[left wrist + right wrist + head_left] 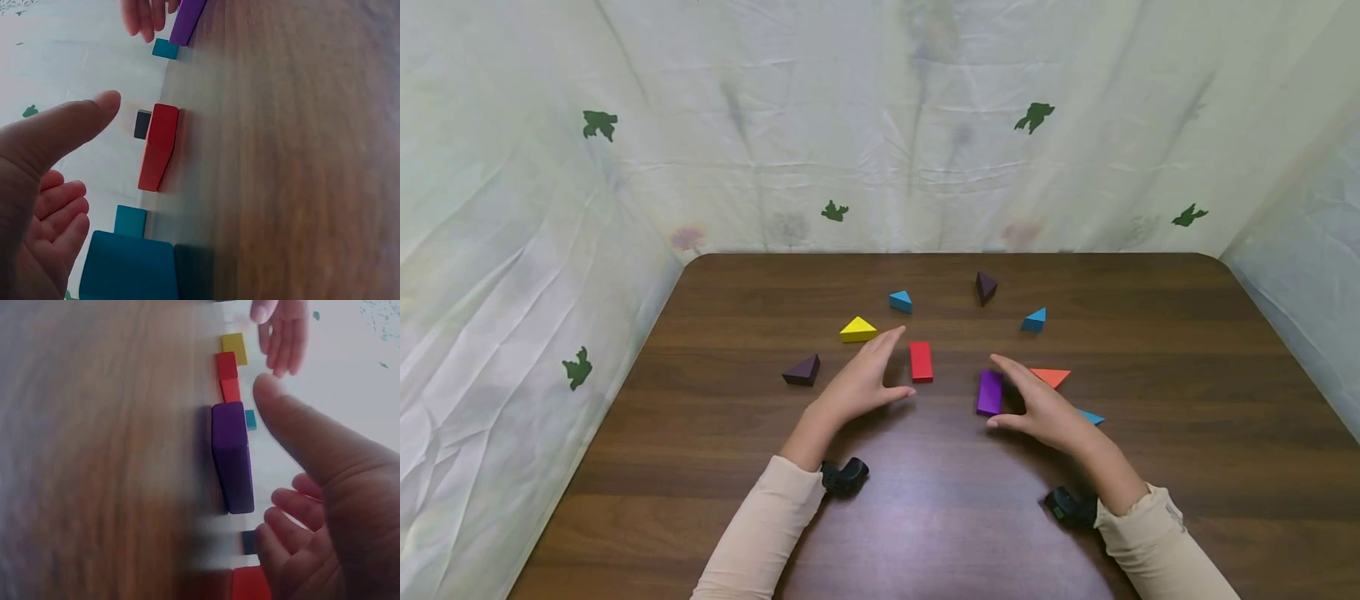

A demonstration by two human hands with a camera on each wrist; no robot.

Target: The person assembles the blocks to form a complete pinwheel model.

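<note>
Red block point(921, 362) and purple block point(989, 393), smooth oblongs, pointed lengthwise toward the wood-grained table point(925, 542) backdrop; left hand point(859, 383) and right hand point(1047, 412) arched nearby, loosely spread, well apart.

Looks like a curtained-off recording booth: pale cloth point(880, 150) with green bird shapes point(600, 124) on three sides of a brown table point(925, 525), plus black wrist cams point(847, 477). Can't tell the building type.

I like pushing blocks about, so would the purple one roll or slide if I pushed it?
The purple block probably won't roll: its faces look flat. It would likely slide, since the table looks smooth. It's probably stiff too, as its edges run straight without sagging.
</note>
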